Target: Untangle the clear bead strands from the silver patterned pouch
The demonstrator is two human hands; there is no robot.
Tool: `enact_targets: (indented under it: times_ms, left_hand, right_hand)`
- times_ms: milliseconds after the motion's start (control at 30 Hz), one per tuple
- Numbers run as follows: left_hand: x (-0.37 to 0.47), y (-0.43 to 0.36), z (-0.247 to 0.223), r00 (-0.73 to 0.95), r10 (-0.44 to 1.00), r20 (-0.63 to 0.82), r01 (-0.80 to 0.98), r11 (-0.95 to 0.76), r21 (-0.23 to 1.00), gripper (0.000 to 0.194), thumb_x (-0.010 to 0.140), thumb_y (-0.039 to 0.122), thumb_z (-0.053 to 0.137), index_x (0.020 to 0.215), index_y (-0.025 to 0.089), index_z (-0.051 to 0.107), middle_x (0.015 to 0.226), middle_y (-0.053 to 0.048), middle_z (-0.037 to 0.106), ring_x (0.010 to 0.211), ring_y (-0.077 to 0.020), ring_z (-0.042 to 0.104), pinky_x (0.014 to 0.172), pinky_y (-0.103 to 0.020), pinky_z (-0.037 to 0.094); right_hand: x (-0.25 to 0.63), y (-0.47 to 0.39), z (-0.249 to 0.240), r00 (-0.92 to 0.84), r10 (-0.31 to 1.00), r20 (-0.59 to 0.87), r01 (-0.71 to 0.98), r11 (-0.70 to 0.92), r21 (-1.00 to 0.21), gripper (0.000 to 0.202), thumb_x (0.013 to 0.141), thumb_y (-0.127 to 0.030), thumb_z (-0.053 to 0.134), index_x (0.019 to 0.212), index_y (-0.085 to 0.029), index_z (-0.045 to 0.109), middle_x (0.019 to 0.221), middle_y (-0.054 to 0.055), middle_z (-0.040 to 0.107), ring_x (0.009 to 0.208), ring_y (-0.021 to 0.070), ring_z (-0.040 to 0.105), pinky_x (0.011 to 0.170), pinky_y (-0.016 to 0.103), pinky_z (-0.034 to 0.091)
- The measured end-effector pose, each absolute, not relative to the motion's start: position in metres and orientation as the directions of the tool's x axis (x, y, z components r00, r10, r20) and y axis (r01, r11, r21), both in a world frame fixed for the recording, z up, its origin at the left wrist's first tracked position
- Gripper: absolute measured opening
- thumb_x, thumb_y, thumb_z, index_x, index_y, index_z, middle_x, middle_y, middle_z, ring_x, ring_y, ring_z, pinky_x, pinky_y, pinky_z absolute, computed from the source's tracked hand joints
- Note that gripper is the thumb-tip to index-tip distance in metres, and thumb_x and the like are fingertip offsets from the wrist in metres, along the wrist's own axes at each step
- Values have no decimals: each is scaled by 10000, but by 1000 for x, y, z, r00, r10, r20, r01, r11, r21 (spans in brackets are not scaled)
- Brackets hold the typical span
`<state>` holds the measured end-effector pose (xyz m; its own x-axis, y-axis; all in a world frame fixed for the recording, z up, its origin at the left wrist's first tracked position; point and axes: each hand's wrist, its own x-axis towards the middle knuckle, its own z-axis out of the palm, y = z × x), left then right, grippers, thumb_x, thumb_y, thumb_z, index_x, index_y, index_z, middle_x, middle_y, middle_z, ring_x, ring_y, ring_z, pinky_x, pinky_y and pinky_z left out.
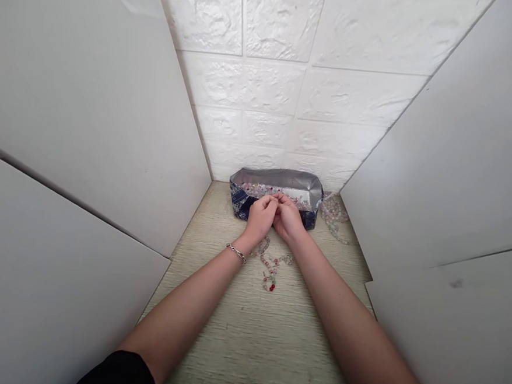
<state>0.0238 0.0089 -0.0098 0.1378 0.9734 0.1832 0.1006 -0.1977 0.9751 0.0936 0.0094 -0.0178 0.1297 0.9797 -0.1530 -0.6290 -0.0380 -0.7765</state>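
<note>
My left hand point(262, 214) and my right hand point(287, 217) meet at the front rim of a dark blue box point(239, 202) with a silvery inside. Fingers of both hands are pinched together; what they hold is too small to make out. Small clear, pink and red beads point(256, 188) lie in the box. A string of beads point(270, 266) trails on the wooden surface below my hands, with bright red beads near its lower end.
More bead strings point(335, 215) lie right of the box. Behind it rises a white brick-patterned wall point(263, 87). White panels point(91, 98) point(454, 171) flank the wooden surface point(245, 343) on both sides.
</note>
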Motion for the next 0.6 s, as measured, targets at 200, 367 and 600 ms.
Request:
enact_targets:
  times_ms: [200,367,600]
  left_hand:
    - [23,8,-10,137,972,191,115,-207,972,185,694,234,396,537,146,433,547,27,425,557,-76,364,537,-202,293]
    - [23,9,-12,142,968,205,86,-218,972,182,696,238,397,556,142,463,572,21,459,574,-78,386,559,-204,311]
    - [23,9,-10,110,975,193,10,-195,981,186,697,244,409,547,145,456,554,23,436,538,-70,357,527,-206,295]
  right_hand:
    - [94,10,-17,127,975,-180,-660,-53,-750,241,521,6,413,683,-163,468,555,-58,504,491,66,440,478,174,346]
    - [97,12,-17,112,976,-189,-709,-54,-703,249,539,31,416,686,-158,485,623,-37,560,560,64,501,532,167,400]
    - [101,13,-15,100,968,-228,-787,-63,-614,284,563,81,398,668,-162,498,669,-25,585,666,43,556,666,127,444]
